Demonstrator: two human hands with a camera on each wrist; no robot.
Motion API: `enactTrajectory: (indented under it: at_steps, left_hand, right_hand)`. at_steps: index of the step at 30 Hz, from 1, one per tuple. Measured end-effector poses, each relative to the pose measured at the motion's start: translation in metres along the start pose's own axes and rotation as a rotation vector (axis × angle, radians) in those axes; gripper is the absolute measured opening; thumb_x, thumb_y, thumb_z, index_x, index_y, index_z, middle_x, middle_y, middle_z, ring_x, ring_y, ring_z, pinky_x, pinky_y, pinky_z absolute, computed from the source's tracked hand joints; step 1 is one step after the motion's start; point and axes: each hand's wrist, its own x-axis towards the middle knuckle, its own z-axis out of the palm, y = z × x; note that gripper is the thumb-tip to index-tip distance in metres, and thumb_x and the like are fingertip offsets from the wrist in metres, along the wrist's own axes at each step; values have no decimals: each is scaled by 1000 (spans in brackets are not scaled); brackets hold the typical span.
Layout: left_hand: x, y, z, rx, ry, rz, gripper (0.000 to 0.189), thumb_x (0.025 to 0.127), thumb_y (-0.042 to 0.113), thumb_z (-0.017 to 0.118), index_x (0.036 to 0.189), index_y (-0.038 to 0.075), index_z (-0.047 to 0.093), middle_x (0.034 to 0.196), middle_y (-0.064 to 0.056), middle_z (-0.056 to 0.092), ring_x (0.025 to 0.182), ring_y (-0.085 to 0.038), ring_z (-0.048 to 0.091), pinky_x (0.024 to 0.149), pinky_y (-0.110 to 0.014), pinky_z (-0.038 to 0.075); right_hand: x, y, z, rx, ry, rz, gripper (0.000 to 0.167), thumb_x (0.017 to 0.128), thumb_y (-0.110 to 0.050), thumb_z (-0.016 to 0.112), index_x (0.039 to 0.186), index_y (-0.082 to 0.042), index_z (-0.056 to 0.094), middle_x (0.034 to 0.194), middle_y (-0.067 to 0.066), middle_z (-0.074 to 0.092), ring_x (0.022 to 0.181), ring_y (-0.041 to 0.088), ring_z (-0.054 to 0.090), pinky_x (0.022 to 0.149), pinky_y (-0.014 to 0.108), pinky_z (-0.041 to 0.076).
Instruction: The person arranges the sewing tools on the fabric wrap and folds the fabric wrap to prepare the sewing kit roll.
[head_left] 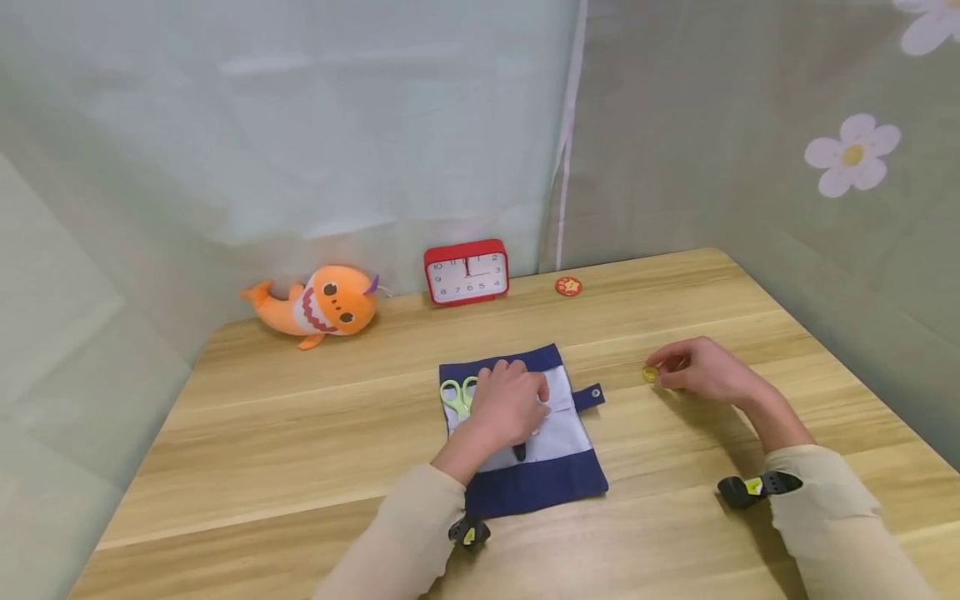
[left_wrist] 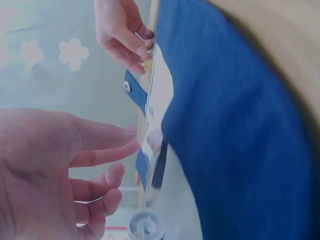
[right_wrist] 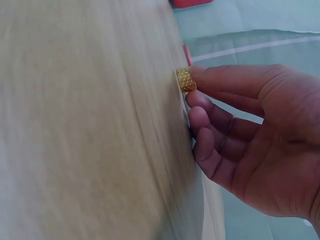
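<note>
My right hand (head_left: 708, 371) pinches a gold ring thimble (right_wrist: 186, 80) with a dimpled surface between thumb and fingertips, close over the table, right of the pouch. Its other fingers curl loosely. A navy fabric pouch (head_left: 536, 492) with a white lining lies spread open on the table. Above its middle is my left hand (head_left: 510, 404), thumb and index tips close together at the white cloth; I cannot tell whether they pinch it. Beside that hand lie green-handled scissors (head_left: 453, 398). A small black item (head_left: 519, 452) shows below it. In the left wrist view, a pale round spool-like thing (left_wrist: 146, 226) sits below the fingers.
At the table's back stand an orange plush shark (head_left: 333, 300) and a red clock (head_left: 467, 272). A round red piece (head_left: 568, 287) with a star lies right of the clock. The pouch's snap strap (head_left: 589, 397) sticks out rightward. Cloth walls (head_left: 300, 125) enclose the table's back and sides.
</note>
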Motion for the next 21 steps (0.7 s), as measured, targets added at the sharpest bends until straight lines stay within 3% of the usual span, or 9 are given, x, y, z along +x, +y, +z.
enactTrajectory:
  at_steps: [6,11,21]
  left_hand:
    - [8,9,6,23,-7,-5,7,99,30,71,100,24,73,102,2,67,99,-22,56,90,-41,43]
    - [12,5,12,0,-14,-22,6,97,28,74,96,23,74,100,2,67,100,-23,58,90,-42,44]
    - [13,0,18,-57,0,-8,3,96,24,74,98,23,77,98,0,67,103,-26,60,89,-44,45]
  right_hand:
    - [4,-1,4,-42,30,-30,25,91,-7,76,114,4,75,95,8,70,83,16,54,65,24,43]
    - [8,-9,10,-53,45,-31,20,92,-9,76,109,1,76,93,6,71,83,16,56,67,25,44]
    - [28,-65,27,53,18,-141,16,93,-11,78,107,-4,76,93,6,73,84,17,62,71,27,51]
